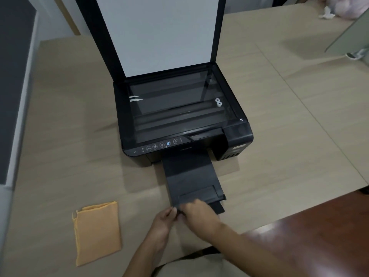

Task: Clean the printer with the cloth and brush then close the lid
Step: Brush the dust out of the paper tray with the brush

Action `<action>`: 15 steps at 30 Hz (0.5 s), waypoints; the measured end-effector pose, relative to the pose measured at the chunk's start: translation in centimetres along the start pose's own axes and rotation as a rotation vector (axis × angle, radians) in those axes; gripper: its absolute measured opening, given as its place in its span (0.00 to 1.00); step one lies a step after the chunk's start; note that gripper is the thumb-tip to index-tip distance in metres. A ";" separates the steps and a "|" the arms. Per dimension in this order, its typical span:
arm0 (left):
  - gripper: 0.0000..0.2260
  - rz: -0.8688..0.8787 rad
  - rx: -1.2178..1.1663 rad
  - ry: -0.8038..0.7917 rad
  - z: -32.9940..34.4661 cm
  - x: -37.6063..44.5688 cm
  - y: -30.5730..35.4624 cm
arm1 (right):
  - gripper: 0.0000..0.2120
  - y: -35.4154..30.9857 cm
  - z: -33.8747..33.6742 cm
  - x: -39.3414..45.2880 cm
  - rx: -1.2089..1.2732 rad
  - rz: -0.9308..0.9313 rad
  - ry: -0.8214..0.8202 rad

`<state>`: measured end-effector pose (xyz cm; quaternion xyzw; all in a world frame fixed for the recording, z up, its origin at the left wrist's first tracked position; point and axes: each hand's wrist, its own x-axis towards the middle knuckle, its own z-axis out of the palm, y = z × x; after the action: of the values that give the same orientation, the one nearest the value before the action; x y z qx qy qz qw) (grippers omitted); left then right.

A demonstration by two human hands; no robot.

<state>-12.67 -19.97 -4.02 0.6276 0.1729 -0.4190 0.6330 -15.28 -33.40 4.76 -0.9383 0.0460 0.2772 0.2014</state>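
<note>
Printer (pixel 179 120) tray's (pixel 191 182) near edge hidden behind both blurred hands.

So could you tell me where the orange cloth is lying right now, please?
In the head view, the orange cloth lies folded on the table, lower left, untouched, left of the left hand and the printer's output tray.

Beige tiled floor (pixel 299 96), grey wall (pixel 12 76)

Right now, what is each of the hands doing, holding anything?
Left hand: fingers pinched at the front edge of the printer's output tray; a real grip cannot be told.
Right hand: resting on that same edge, blurred; cannot tell.
</note>
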 end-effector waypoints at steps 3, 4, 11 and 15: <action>0.11 -0.013 -0.017 -0.018 -0.1 0.3 0.2 | 0.10 6.8 -2.6 -1.6 0.011 0.308 0.081; 0.10 -0.006 -0.012 -0.025 0.0 0.3 0.2 | 0.10 8.8 -3.3 -2.3 0.013 0.386 0.101; 0.12 0.035 0.016 -0.019 0.3 -0.1 0.4 | 0.11 0.3 0.1 -0.1 0.249 0.055 0.137; 0.09 0.011 -0.027 0.017 0.3 0.2 0.1 | 0.13 6.4 -2.2 -0.6 0.287 0.330 0.352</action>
<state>-12.59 -20.36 -4.07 0.6233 0.1808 -0.4079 0.6422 -15.96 -40.12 4.51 -0.9138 0.2711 0.1297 0.2733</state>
